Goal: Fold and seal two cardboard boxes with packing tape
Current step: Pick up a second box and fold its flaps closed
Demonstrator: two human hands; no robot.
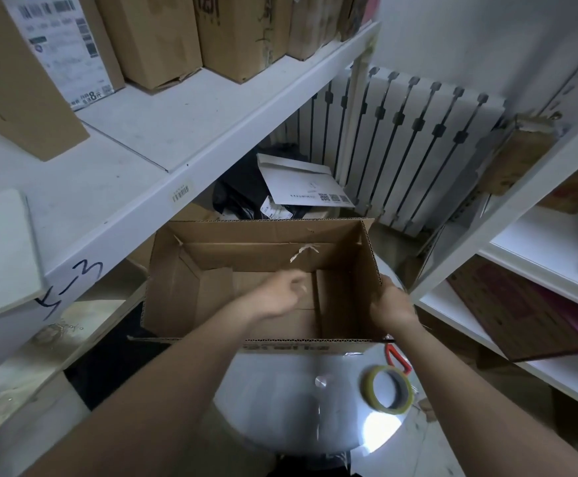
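On box (246,232) rim, right hand (392,301)

Brown cardboard box (263,235), upright and open-topped, at the far edge of the round table (273,390); bottom flaps folded inward, torn paper scrap stuck on the far inner wall. Yellowish clear tape roll (368,389), flat on the table's right side, near the box but apart.

White shelving (211,132) flanks a ribbed radiator (418,132) against the wall.
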